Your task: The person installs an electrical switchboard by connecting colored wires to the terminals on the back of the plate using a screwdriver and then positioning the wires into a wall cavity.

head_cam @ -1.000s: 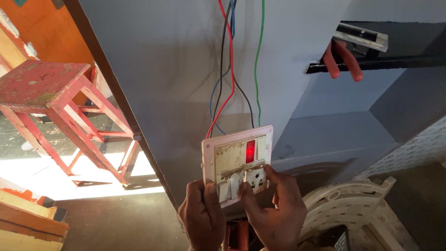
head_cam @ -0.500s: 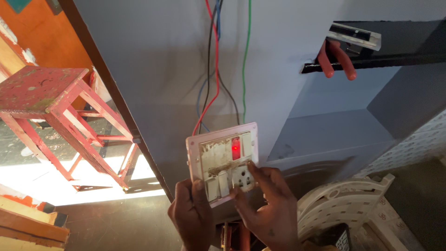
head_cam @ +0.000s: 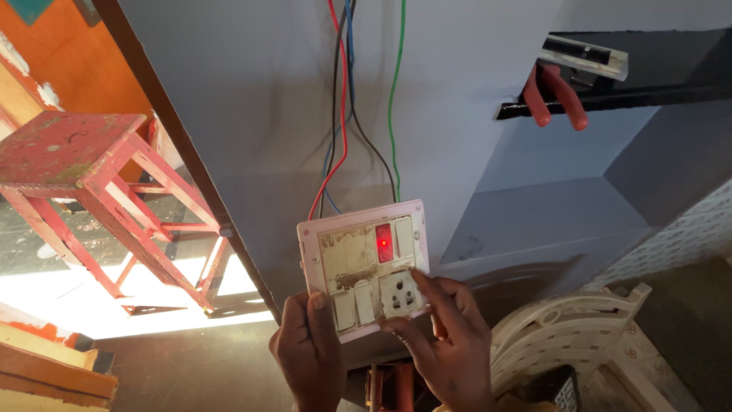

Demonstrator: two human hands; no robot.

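left hand [head_cam: 309, 355] + right hand [head_cam: 450, 343] grip switch plate [head_cam: 362, 267] | indicator [head_cam: 383, 243] lit red | wires [head_cam: 343, 114] above

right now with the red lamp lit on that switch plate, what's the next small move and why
Probably keep both hands on the switch plate's plastic face, clear of its back. Its indicator glows red and loose wires run in behind, so it looks live.
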